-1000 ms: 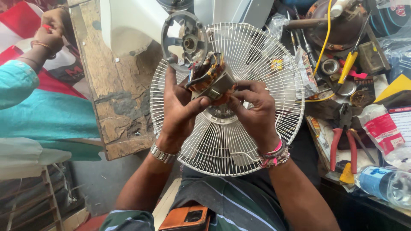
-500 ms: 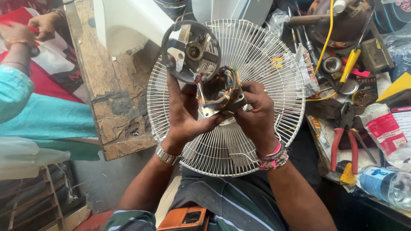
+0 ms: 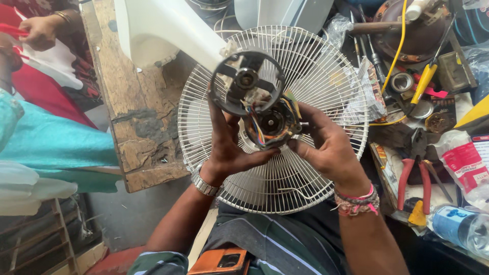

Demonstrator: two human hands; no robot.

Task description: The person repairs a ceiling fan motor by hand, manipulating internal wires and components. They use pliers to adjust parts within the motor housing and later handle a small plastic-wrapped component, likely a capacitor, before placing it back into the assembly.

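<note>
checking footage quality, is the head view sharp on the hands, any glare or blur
Head view: even daylight, the left hand, right hand and fan motor sharp; slight overexposure on the white fan housing; mild wide-angle bending at edges; no motion blur.

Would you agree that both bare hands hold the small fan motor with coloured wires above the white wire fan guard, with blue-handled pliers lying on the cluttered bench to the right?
Not quite: the head view shows the pliers have red handles, not blue. The rest stands: the left hand and right hand hold the small fan motor with coloured wires above the white wire fan guard.
</note>
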